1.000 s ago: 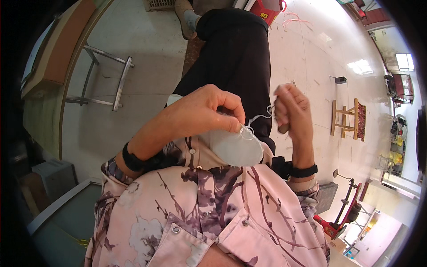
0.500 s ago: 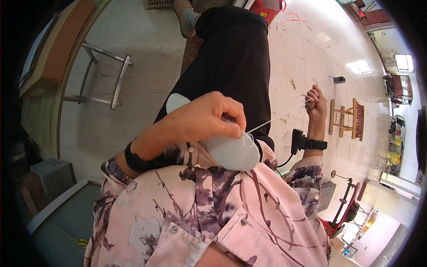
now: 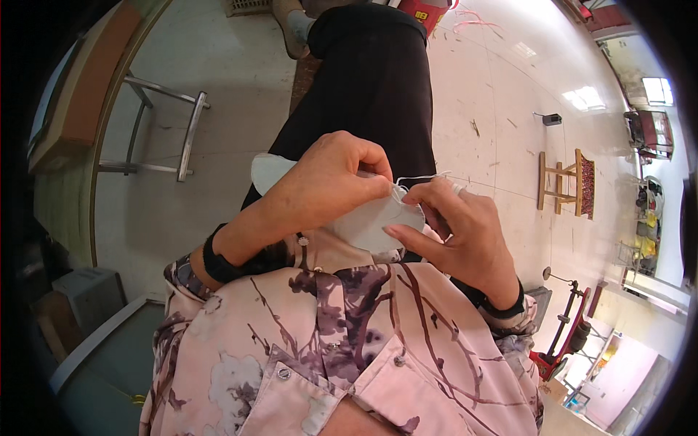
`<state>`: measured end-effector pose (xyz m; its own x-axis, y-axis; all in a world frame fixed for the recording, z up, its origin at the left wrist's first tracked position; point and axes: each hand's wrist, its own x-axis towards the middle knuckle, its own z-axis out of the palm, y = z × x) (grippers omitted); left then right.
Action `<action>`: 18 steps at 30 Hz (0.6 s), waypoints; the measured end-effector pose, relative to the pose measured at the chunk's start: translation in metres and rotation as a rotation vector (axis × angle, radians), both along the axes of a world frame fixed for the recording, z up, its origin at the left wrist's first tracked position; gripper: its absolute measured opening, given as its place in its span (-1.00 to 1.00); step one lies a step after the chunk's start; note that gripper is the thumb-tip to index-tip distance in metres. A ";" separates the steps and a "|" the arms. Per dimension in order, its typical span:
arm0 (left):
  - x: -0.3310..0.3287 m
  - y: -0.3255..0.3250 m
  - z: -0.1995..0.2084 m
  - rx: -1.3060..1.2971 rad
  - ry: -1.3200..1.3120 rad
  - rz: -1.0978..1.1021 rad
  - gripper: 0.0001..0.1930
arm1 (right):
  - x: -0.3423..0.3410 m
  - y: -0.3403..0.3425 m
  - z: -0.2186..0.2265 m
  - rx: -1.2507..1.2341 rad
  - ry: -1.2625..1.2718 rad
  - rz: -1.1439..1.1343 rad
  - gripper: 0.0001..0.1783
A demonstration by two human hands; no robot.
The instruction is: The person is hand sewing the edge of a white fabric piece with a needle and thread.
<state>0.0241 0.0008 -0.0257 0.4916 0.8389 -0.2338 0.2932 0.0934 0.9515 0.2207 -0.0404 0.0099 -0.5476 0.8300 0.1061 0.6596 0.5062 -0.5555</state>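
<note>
A white, sole-shaped pad that looks like a shoe insole (image 3: 367,225) lies tilted above my lap, its other rounded end showing beyond my left wrist. My left hand (image 3: 331,174) pinches it between thumb and fingers near the upper edge. White thread (image 3: 422,176) loops at that edge and trails right over the right hand's knuckles. At the insole's right end my right hand (image 3: 465,229) is curled, index finger by the thread and thumb against the insole's face. Its other fingers are partly hidden. No needle can be made out.
Black trousers (image 3: 371,94) cover my legs below the hands. On the left is a metal-legged stool frame (image 3: 190,138); on the right, a small wooden stool (image 3: 563,183) and a red-based machine (image 3: 563,334). A red bucket (image 3: 425,13) stands at the top. Scraps litter the tiled floor.
My right hand has come in from far right, where it held the thread stretched out, to the insole's edge. The thread is now slack. My left hand keeps its hold, shifted slightly left.
</note>
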 end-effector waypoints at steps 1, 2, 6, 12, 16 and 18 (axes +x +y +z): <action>0.000 0.000 0.000 -0.013 -0.009 -0.013 -0.88 | -0.002 -0.001 -0.003 0.027 -0.041 -0.033 -0.72; -0.001 0.001 0.001 -0.027 -0.018 -0.025 -0.88 | -0.004 -0.001 -0.004 0.054 -0.081 -0.065 -0.76; -0.006 0.002 -0.001 -0.016 -0.019 -0.037 -0.88 | -0.008 0.001 -0.009 0.059 -0.077 -0.056 -0.82; -0.007 0.003 0.001 -0.049 -0.004 -0.050 -0.86 | -0.010 0.000 -0.011 0.222 -0.122 -0.007 -0.86; -0.007 0.004 -0.002 -0.043 -0.018 -0.085 -0.85 | -0.006 0.001 -0.015 0.223 -0.160 0.005 -0.87; -0.006 0.004 -0.003 -0.046 -0.011 -0.090 -0.85 | -0.005 0.002 -0.017 0.235 -0.147 0.033 -0.87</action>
<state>0.0183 0.0051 -0.0285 0.5668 0.7799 -0.2656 0.2923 0.1111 0.9498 0.2157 -0.0381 -0.0070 -0.5974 0.7736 0.2112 0.7055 0.6322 -0.3203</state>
